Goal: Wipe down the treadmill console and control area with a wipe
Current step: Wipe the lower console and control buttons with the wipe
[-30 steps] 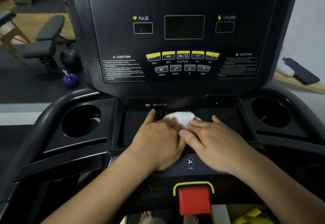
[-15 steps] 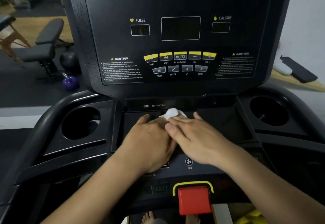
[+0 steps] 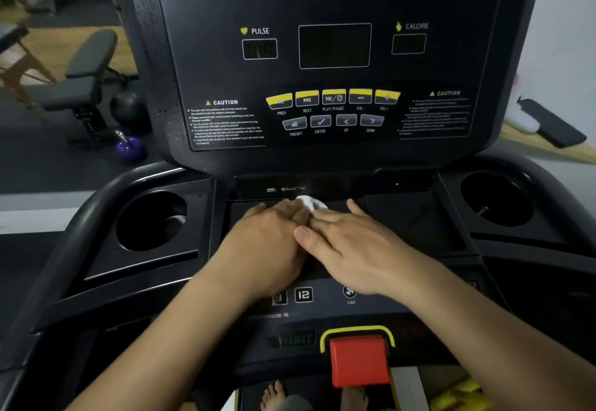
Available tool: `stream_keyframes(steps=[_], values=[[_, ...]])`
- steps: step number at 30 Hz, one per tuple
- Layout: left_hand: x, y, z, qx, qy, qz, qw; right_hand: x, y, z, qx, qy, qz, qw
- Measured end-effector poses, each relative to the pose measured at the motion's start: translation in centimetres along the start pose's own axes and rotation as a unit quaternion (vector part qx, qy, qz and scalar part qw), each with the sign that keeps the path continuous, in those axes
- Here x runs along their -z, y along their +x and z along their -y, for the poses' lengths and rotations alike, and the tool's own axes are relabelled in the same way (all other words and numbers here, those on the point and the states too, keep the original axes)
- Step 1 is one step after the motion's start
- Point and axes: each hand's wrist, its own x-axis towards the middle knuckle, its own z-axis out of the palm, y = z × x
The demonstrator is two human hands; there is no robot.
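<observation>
Left hand (image 3: 267, 246), right hand (image 3: 351, 249) atop wipe (image 3: 312, 203)

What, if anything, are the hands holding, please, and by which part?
Nothing gripped: left hand and right hand press flat on the wipe, covering its near part.

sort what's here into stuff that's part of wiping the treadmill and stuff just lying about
Part of the job:
- wipe, pressed under the fingers of both hands
- left hand
- right hand
- console
- tray below the console

Just lying about:
- weight bench
- purple kettlebell
- black ball
</observation>
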Motion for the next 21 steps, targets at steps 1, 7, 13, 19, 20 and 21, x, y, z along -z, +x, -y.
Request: stream_keyframes(steps=[1,7,13,19,20,21], values=[[0.2,0.0,0.2,0.003,-0.007,0.006,1.0,-0.1,0.0,0.2,-0.001,-0.001,0.0,1.0],[0.0,-0.3,-1.3,-0.042,-0.094,0.005,0.995,0.5,-3.3,-0.9,0.006,-0.063,-0.006,0.998],[-1.2,3.0,-4.0,-0.034,-0.068,0.072,0.995,1.0,-5.0,-4.1,-0.017,-0.158,-0.02,0.987],[-0.7,3.2,-4.7,-0.02,-0.059,0.074,0.995,0.2,-5.6,-4.8,-0.011,-0.131,-0.057,0.99],[-0.5,2.5,-4.8,-0.021,-0.06,0.059,0.996,0.1,-5.9,-4.9,-0.009,-0.117,-0.067,0.991],[-0.4,2.0,-4.7,-0.021,-0.059,0.045,0.997,0.2,-6.2,-5.0,-0.01,-0.101,-0.083,0.991]])
